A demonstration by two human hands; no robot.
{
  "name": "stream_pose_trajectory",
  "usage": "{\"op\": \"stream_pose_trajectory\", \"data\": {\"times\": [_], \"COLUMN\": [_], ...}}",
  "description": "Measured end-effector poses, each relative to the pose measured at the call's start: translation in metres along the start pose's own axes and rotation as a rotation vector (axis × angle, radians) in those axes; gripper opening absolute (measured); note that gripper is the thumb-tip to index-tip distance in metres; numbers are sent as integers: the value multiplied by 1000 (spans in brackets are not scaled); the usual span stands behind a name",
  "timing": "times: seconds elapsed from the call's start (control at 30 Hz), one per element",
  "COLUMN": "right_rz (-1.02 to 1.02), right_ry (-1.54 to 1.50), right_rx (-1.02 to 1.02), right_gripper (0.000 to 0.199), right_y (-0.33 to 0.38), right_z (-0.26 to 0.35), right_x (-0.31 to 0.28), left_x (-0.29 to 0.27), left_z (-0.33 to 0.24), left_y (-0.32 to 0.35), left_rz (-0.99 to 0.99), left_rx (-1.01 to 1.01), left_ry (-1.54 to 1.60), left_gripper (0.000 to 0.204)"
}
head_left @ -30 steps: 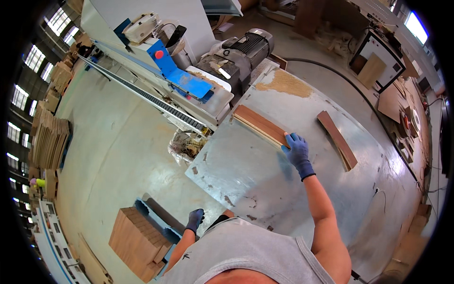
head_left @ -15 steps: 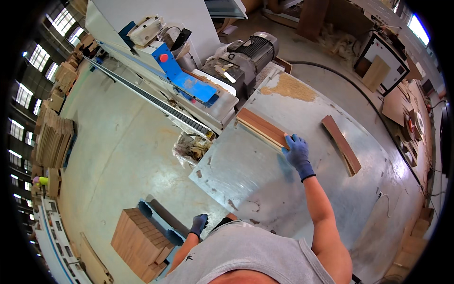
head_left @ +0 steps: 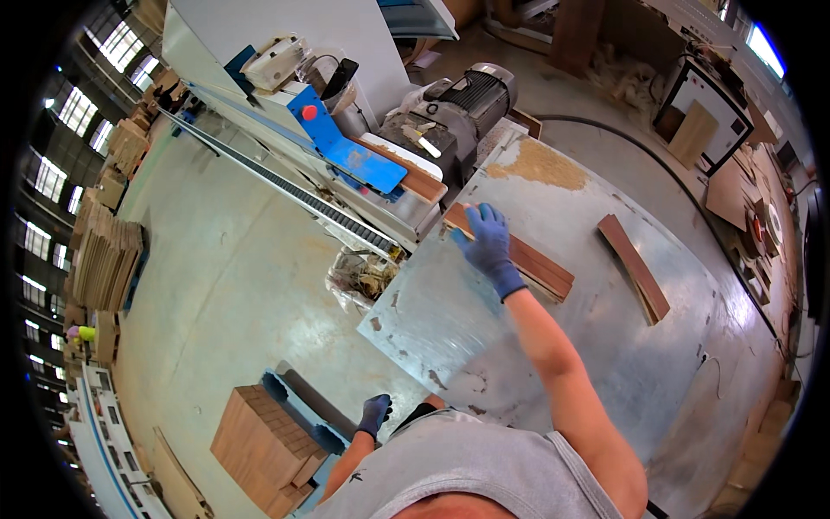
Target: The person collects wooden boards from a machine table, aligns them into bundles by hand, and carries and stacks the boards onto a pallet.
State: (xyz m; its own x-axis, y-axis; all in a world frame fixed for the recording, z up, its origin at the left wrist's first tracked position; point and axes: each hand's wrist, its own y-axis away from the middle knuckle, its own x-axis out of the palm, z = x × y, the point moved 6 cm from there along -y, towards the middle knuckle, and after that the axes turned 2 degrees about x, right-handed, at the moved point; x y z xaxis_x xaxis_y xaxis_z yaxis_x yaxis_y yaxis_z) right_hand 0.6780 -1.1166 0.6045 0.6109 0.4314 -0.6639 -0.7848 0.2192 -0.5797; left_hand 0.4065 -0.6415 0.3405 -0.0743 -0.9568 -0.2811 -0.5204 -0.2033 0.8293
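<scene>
While R hand (head_left: 488, 245) is splayed over planks (head_left: 538, 266), L hand (head_left: 374, 415) is curled, w/ strip (head_left: 635, 270) & motor (head_left: 484, 97) nearby.

Bright windows (head_left: 76, 112) glare near the warped left edge.

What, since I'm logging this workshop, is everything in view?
Metal table: one, grey, centre right
Wooden strips: several, brown, on the table
Curved wood: count unclear, reddish brown, right of strips
Sawdust: one patch, tan, table's far side
Machine: one, white and blue, upper left
Red button: one, red, on machine
Motor: one, grey, beside machine
Wood stack: one, brown, lower left
Board stack: one, tan, far left
Plastic bag: one, clear, left of table
Hose: one, black, beyond table
Right hand: one, blue-gloved, over strips
Left hand: one, blue-gloved, lower middle
Remaining background clutter is too small to count.
</scene>
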Motion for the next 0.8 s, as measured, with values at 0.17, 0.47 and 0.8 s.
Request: {"op": "stream_pose_trajectory", "data": {"times": [0.17, 0.47, 0.8], "right_rz": [-69, 212, 205], "right_ry": [131, 122, 125], "right_rx": [-47, 27, 42], "right_gripper": [61, 47, 50], "right_y": [-41, -24, 85], "right_z": [29, -30, -92], "right_x": [36, 34, -110], "left_x": [-5, -11, 10], "left_z": [2, 24, 11], "left_y": [5, 13, -6], "left_rz": [-9, -24, 39], "left_rx": [3, -63, -14], "left_ry": [17, 34, -38], "left_gripper": [39, 39, 37]}}
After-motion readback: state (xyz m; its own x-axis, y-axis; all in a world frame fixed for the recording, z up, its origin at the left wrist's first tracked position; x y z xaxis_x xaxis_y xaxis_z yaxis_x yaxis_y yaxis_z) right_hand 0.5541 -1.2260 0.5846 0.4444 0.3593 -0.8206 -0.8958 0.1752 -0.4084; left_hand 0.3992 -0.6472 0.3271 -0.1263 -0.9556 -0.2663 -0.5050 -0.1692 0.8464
